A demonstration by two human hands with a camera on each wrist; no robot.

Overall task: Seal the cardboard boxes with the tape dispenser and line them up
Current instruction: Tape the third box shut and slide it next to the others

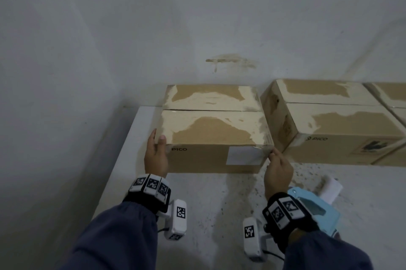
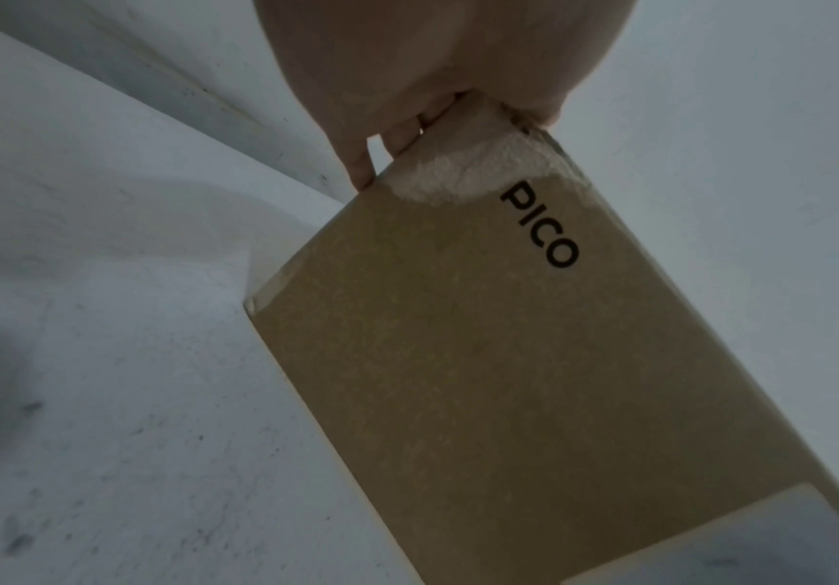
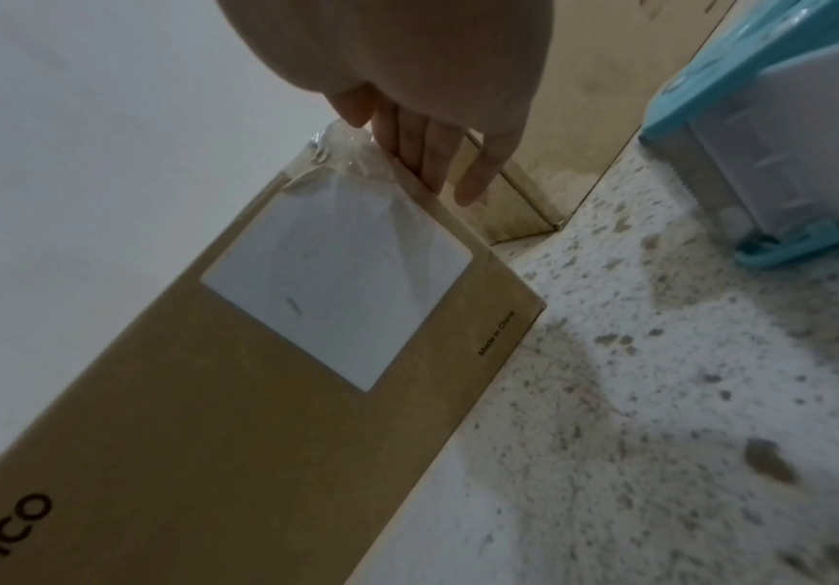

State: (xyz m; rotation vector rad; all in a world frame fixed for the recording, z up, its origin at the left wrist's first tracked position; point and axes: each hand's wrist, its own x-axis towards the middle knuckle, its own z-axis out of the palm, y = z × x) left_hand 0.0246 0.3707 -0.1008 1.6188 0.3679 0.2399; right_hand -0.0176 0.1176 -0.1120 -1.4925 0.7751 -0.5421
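Her left hand (image 1: 155, 155) clasps the near left corner of the box (image 1: 214, 131) on the table (image 1: 219, 214), while the right hand (image 1: 278, 170) lays straight fingers on its right end.

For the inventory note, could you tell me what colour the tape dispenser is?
The tape dispenser is light blue, clearest in the right wrist view.

Dim, cool light is falling flat across every view, leaving soft shadows under the arms on the desk (image 1: 219, 214). Wrist views are bending at the edges, with the near palms blurring.
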